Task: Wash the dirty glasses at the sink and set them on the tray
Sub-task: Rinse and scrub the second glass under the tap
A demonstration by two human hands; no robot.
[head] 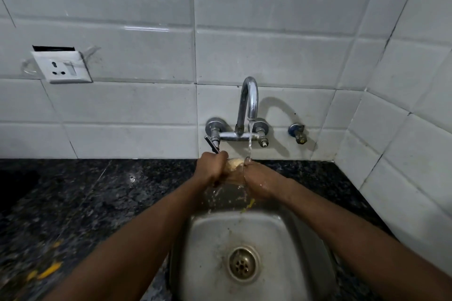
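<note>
Head view, the only view.

- A glass is held at frame centre, above the back edge of the sink and just under the tap. It appears tipped sideways between the two hands. A yellowish smear is seen on its upper part.
- The water stream lands where the glass meets the right hand.
- Left hand: fingers are curled round the left end of the glass in a firm grip.
- Right hand: it is pressed against the right end of the glass and is wet. Whether its fingers are wrapped round the wall or pushed inside cannot be told.
- No tray is in view.
- Yellow scraps lie on the dark counter at lower left. A wall socket is seen at upper left.

Handling, judged:
- The glass is taken to be rigid, light and breakable.
- Wet, and possibly greasy from the residue, it is expected to be slippery.
- A knock against the tap or the steel basin is the main hazard.
- It is best gripped round the body with the full hand, not pinched at the thin rim.
- Two-handed support is advised while it is rubbed.
</note>
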